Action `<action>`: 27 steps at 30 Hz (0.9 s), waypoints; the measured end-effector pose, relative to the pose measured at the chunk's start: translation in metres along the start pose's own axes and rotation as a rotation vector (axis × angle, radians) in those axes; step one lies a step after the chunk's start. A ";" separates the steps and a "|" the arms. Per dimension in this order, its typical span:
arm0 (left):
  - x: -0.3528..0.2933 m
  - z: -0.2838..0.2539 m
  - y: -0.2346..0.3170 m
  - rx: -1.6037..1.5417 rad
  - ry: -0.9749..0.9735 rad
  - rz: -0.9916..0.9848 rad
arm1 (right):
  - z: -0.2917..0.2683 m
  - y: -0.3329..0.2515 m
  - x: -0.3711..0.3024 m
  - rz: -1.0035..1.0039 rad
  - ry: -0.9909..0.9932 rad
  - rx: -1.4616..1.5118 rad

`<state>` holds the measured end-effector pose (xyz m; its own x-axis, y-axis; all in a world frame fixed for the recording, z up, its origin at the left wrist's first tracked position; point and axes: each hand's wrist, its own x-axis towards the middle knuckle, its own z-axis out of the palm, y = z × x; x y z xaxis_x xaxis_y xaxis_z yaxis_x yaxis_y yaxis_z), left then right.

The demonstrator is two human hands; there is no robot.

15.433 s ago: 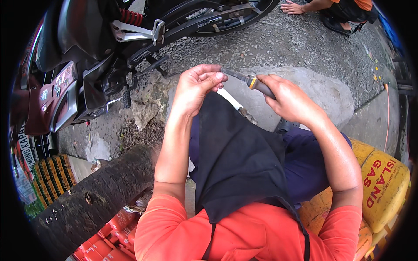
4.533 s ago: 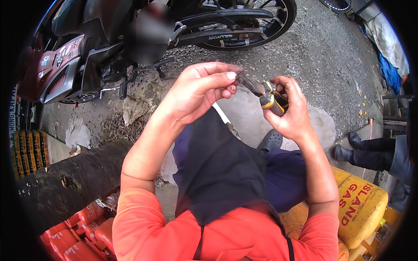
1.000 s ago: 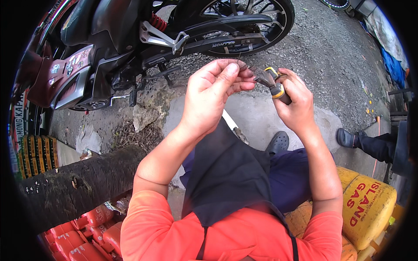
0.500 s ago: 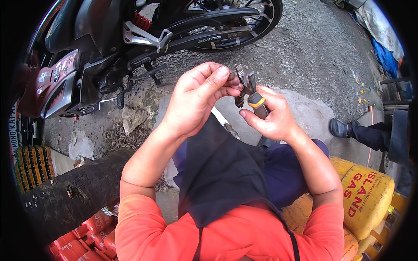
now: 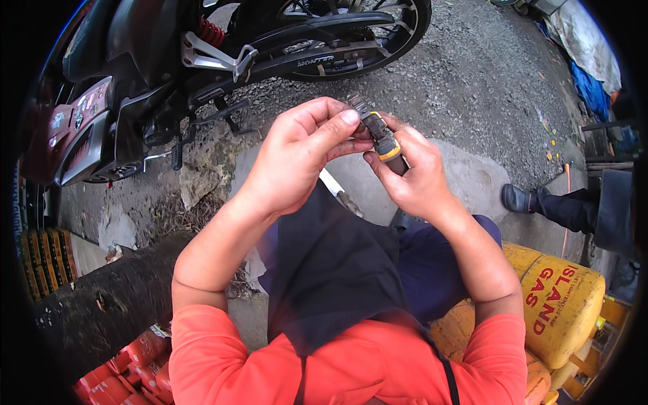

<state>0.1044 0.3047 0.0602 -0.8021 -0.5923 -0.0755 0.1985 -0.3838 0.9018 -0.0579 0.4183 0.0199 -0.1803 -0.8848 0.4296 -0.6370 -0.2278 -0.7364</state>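
One plier-like tool [image 5: 386, 144], with dark grips, a yellow band and a scuffed grey head, sat aslant between my hands. Off its far end stuck a dark ribbed part [image 5: 358, 105]; I couldn't tell whether it belonged to the tool or was a separate piece. My right hand [image 5: 413, 164] was wrapped around the grip, so the head pointed away and leftward from my palm. My left hand [image 5: 302, 152] was curled just left of the head, thumb and fingers pinching at the ribbed part; their exact hold was partly hidden. Both hands hung in the air near the far edge of the pale concrete patch [image 5: 466, 162]. Beyond that edge lay grey gravel [image 5: 466, 74], with a black motorcycle [image 5: 145, 74] standing to the left.
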 end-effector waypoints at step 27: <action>-0.008 -0.007 0.001 0.067 -0.098 0.067 | -0.024 0.007 0.017 -0.286 0.004 -0.286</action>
<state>0.1149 0.3047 0.0589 -0.8403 -0.5416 0.0251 0.2183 -0.2957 0.9300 -0.0830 0.4111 0.0347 0.0318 -0.8003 0.5988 -0.8448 -0.3417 -0.4118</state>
